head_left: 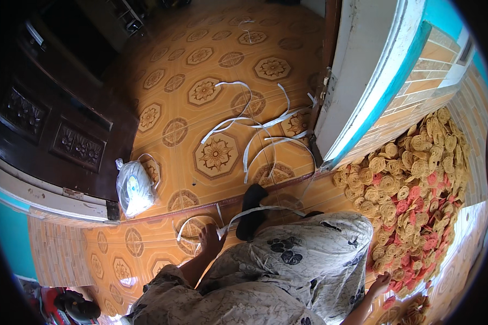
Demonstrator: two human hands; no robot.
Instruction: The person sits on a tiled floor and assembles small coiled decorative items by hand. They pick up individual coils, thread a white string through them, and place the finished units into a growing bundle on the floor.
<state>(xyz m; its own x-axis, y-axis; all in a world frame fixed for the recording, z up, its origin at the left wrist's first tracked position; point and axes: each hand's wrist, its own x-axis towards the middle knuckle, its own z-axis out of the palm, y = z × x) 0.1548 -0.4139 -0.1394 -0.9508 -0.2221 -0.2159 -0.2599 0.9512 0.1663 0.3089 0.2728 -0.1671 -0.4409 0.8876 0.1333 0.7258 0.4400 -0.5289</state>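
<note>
Strip (pixel 276 207) in left hand (pixel 212 241), plastic bag (pixel 133 190), marking (pixel 146 183) unreadable

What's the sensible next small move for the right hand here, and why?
Probably to pick up one coiled rosette from the yellow and red pile: the right hand is already at its near edge, while the left hand seems occupied, appearing to pinch a white strip.

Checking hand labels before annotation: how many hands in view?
2: the left hand at a white strip, lower centre; the right hand by the near edge of the heap of tan and red coiled pieces, lower right. No others show.
</note>
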